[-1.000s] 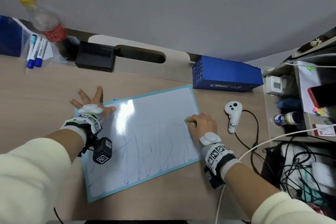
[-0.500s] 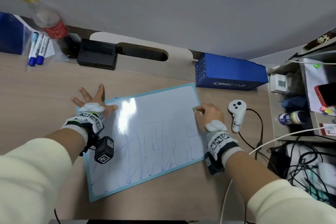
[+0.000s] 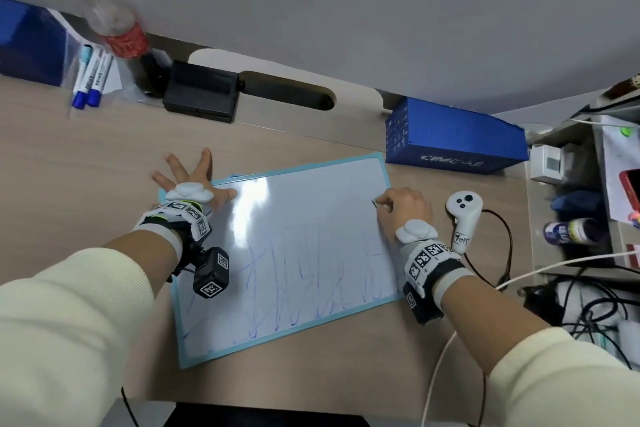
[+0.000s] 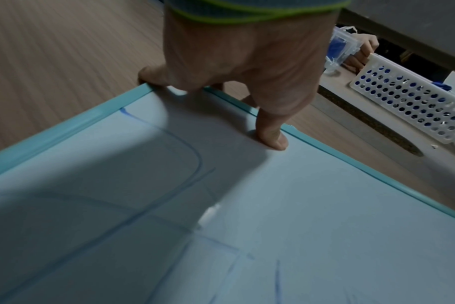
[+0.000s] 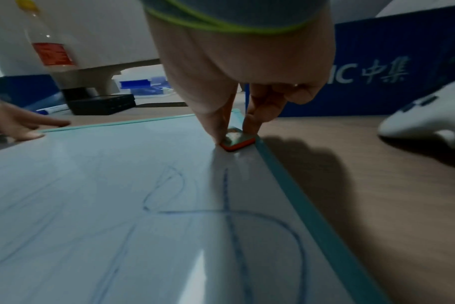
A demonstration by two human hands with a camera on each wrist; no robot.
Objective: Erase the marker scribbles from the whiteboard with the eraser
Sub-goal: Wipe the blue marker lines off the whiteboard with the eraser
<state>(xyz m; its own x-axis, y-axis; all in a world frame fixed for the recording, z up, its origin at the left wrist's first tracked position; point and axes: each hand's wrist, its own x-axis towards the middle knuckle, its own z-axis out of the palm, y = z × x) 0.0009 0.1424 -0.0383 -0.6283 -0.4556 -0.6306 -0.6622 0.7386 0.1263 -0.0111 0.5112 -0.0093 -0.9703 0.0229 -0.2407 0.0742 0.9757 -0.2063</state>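
A whiteboard (image 3: 311, 218) with a light blue frame lies tilted on the wooden desk. Blue marker scribbles (image 3: 311, 274) cover its near half; the far half is wiped white. My right hand (image 3: 403, 206) pinches a small square eraser (image 5: 237, 142) with an orange edge between thumb and fingers, pressing it on the board beside the right frame edge. My left hand (image 3: 194, 180) lies flat with fingers spread on the board's far left corner, its thumb (image 4: 271, 137) on the white surface. In the right wrist view, scribbles (image 5: 229, 209) lie just near the eraser.
A white controller (image 3: 462, 218) with a black cable lies right of the board. A blue box (image 3: 453, 139) stands behind it. At the back left are a bottle (image 3: 110, 21), blue markers (image 3: 91, 80) and a black box (image 3: 202, 95). Shelves and cables crowd the right side.
My right hand with the eraser has moved away from me along the board's right edge, leaving that strip wiped. The left hand has stayed on the corner.
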